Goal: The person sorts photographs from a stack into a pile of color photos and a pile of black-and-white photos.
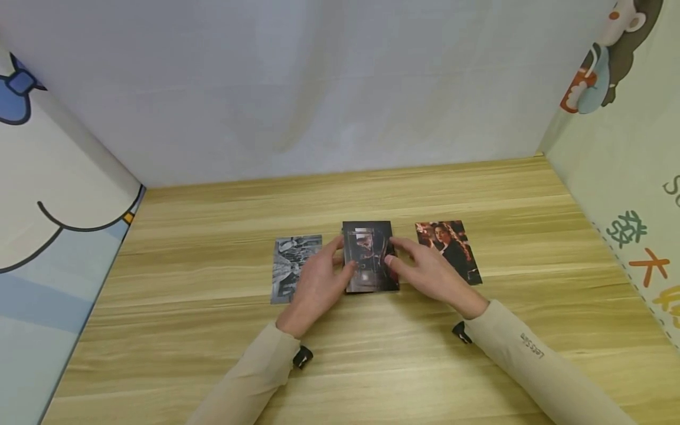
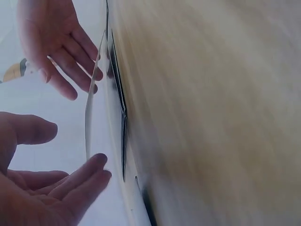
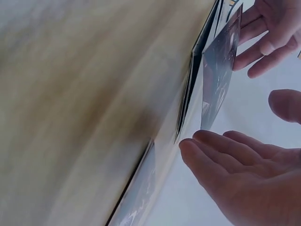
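A dark photo card (image 1: 368, 260) lies between my two hands in the middle of the table. Its top side shows a dim scene with a pale window-like patch. From the left, my left hand (image 1: 317, 276) touches the card's edge with extended fingers, the thumb near its face. My right hand (image 1: 431, 273) does the same at the opposite edge. Both wrist views show the card raised at a slant over a thin dark stack of cards (image 3: 187, 94), fingertips along its sides and thumbs held away from it.
A black-and-white photo card (image 1: 289, 265) lies left of the stack, partly under my left hand. On the right lies a colour photo card (image 1: 450, 251) showing a person in dark clothes. A pale cloth wall (image 1: 340, 118) rises behind the wooden table (image 1: 212, 330), with printed panels at both sides.
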Tool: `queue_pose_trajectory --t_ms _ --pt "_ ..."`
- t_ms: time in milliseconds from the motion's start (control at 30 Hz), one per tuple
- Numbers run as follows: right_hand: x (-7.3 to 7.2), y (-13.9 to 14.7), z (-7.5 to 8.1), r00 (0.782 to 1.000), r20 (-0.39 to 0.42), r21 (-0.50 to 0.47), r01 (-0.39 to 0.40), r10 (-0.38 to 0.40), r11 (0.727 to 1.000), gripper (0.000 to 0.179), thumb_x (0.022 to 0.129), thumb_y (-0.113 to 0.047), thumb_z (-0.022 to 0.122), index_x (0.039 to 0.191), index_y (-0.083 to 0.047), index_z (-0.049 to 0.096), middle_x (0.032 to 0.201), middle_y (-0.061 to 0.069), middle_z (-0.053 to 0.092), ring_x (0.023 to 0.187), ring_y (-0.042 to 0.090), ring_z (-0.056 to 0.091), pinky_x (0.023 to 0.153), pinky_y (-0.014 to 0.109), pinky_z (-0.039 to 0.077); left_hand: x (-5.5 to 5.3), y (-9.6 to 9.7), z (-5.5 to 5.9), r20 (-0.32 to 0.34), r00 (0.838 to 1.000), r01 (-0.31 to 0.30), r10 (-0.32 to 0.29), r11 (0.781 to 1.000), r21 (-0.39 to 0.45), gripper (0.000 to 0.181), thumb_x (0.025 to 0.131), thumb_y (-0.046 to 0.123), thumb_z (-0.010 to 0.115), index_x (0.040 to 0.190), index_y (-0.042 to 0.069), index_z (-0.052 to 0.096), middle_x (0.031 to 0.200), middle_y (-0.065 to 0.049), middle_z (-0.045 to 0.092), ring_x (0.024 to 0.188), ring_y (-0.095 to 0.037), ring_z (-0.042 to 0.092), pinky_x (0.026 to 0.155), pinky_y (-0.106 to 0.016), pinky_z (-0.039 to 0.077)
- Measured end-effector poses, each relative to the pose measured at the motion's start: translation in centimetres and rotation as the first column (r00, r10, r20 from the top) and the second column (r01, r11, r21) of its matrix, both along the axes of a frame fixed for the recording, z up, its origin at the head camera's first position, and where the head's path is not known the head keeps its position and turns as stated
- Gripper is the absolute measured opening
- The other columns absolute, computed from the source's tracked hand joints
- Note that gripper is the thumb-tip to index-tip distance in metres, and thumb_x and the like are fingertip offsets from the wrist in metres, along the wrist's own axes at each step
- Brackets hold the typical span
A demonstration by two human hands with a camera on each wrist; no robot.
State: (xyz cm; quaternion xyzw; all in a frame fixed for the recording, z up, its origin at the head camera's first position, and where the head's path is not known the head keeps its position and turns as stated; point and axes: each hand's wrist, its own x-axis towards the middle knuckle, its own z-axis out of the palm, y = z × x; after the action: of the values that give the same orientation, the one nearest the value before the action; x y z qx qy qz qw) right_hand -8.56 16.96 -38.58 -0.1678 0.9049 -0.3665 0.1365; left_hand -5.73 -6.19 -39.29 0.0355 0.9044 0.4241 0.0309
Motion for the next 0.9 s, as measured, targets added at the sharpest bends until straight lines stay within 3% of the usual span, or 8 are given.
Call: queue_pose_trajectory --t_ms 33,133,400,733,900 --pt "0.1 0.1 0.0 1.0 -0.001 -0.01 -0.001 0.001 1.0 0.061 0.105 -0.038 0.055 0.152 -0.001 0.048 0.145 0.023 0.057 0.117 0.04 0.064 0.099 0.057 0.052 0.1 0.1 0.0 -0.008 1.0 -0.004 0.004 1.0 0.012 0.064 0.098 0.015 0.069 0.155 0.001 0.044 0.146 -0.015 0.059 0.112 -0.029 0.071 0.088 -0.044 0.061" --pt "0.4 0.3 0.2 1.0 -0.005 -0.037 0.003 -0.003 0.999 0.06 0.105 -0.037 0.056 0.153 -0.001 0.048 0.148 0.021 0.055 0.128 0.042 0.059 0.103 0.058 0.05 0.5 0.3 0.0 -0.031 0.999 -0.015 0.017 0.999 0.035 0.064 0.097 0.009 0.07 0.155 0.0 0.044 0.143 -0.016 0.059 0.106 -0.029 0.073 0.081 -0.04 0.063" --pt "1.1 1.0 0.5 0.999 0.038 -0.138 0.013 -0.008 0.99 0.057 0.106 -0.027 0.058 0.154 0.0 0.045 0.155 0.022 0.048 0.127 0.038 0.062 0.102 0.054 0.053 1.6 0.9 0.2 -0.07 0.996 -0.054 0.059 0.996 0.068 0.065 0.092 -0.001 0.071 0.152 -0.002 0.046 0.137 -0.015 0.06 0.096 -0.027 0.075 0.07 -0.032 0.062" --pt "1.1 0.8 0.5 0.998 -0.031 -0.139 0.057 -0.061 0.989 0.052 0.099 -0.012 0.067 0.148 -0.001 0.054 0.146 0.019 0.058 0.107 0.031 0.073 0.08 0.042 0.062 1.7 1.0 0.2 -0.086 0.993 -0.075 0.081 0.995 0.073 0.065 0.091 -0.004 0.071 0.152 0.0 0.048 0.134 -0.015 0.06 0.09 -0.024 0.074 0.065 -0.031 0.059" --pt "1.2 0.7 0.4 0.995 -0.07 -0.154 0.061 -0.073 0.986 0.054 0.095 -0.001 0.067 0.148 -0.001 0.054 0.143 0.02 0.06 0.104 0.031 0.073 0.079 0.04 0.063 1.8 1.1 0.3 -0.068 0.993 -0.094 0.1 0.992 0.083 0.067 0.09 -0.003 0.073 0.153 0.003 0.049 0.134 -0.013 0.06 0.09 -0.023 0.074 0.067 -0.033 0.06"
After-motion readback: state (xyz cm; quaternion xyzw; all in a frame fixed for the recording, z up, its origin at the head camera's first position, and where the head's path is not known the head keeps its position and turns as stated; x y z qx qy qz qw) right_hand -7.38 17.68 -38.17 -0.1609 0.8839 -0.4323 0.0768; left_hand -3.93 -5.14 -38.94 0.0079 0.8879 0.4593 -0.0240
